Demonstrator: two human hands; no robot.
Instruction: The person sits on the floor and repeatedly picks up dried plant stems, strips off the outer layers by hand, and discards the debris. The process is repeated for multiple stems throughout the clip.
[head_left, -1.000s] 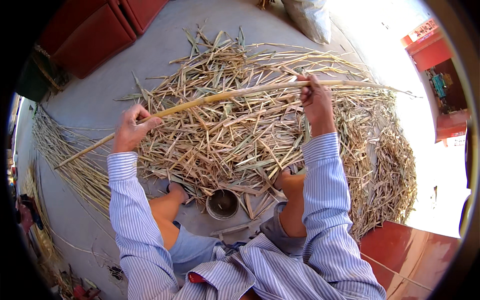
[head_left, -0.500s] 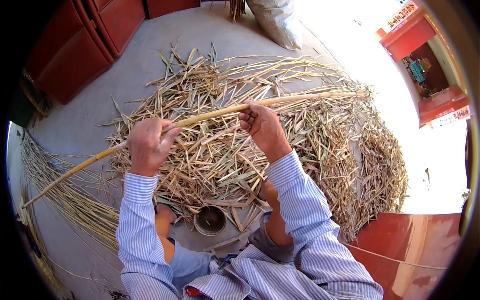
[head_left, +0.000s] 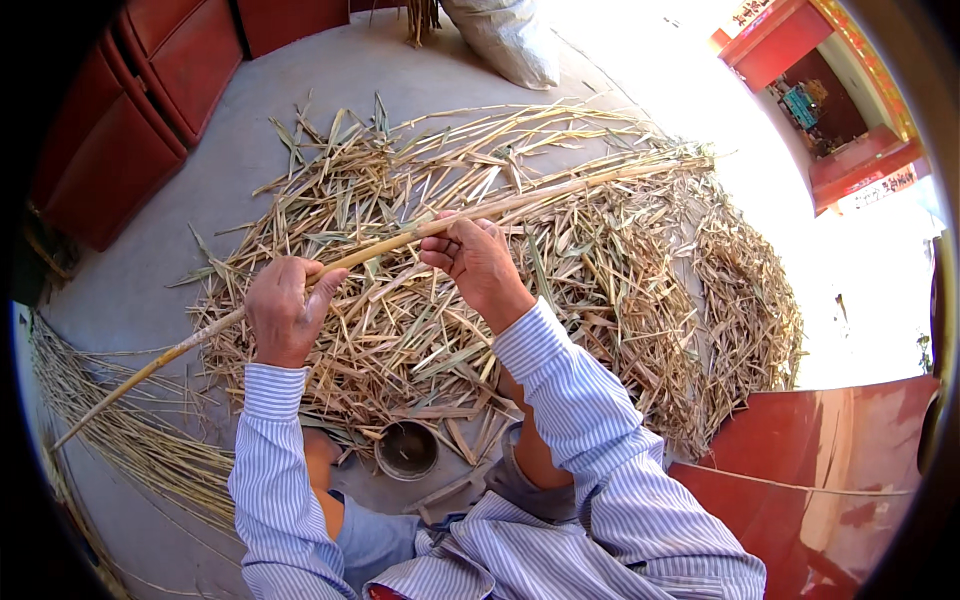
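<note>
A long, pale yellow stalk (head_left: 378, 249) runs slantwise across the view, from low at the left to high at the right. My left hand (head_left: 284, 308) is closed around it, thumb lying along its upper length. Further right, my right hand (head_left: 480, 268) pinches the same stalk between thumb and fingertips, the other fingers curled under. Both hands hold it above a broad heap of dry stalks and leaves (head_left: 420, 350). The stalk's far right part passes over the heap, and I cannot make out exactly where it ends.
Between my feet stands a small dark round bowl (head_left: 407, 450). A bundle of long thin stalks (head_left: 150, 435) lies at the left. Red padded seats (head_left: 120, 150) stand back left, a whitish sack (head_left: 505, 45) at the back. A red glossy panel (head_left: 800, 470) lies near right, crossed by a cord.
My right hand has come closer to my left along the stalk. The whole view has shifted a little, so the heap and bowl sit further left in it.
</note>
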